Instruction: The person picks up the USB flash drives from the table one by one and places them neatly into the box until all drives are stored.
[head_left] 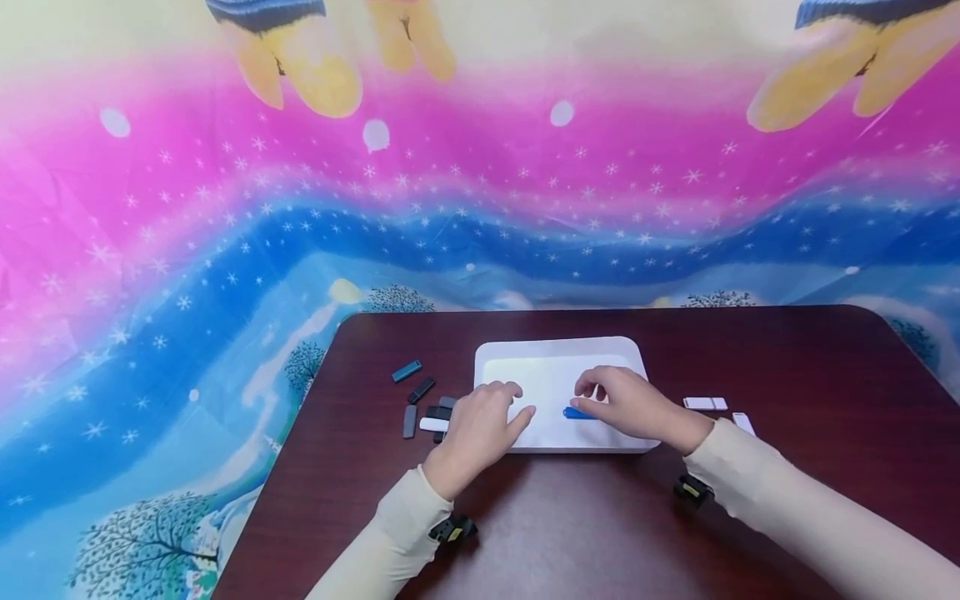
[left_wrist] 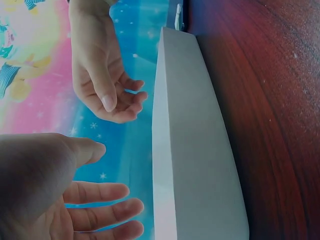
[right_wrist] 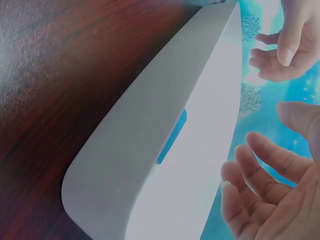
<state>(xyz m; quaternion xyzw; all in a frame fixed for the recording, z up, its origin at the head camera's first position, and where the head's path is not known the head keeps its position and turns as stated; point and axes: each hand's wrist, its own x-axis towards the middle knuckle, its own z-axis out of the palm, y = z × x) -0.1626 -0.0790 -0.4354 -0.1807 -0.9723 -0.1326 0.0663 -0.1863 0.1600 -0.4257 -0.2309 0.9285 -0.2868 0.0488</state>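
So the worktop is dark reddish-brown and wood-grained with a soft shine, and on it sits a smooth, matte white tray, rectangular with rounded corners and a low wall. The blue stick is a slim little bar lying inside the tray, roughly 4 o'clock of its middle. Going by the head view, it's at 6 o'clock from the fingers of the right hand, just under the thumb, but the right wrist view shows a clear gap. Those fingers are loosely bent, thumb well apart, holding nothing. The left hand is over the tray's 8 o'clock corner, fingers nearly straight, also holding nothing; the blue stick's at 3 o'clock from it. Small grey, black, teal and white sticks lie at 9 o'clock of the tray, two white sticks at 3.
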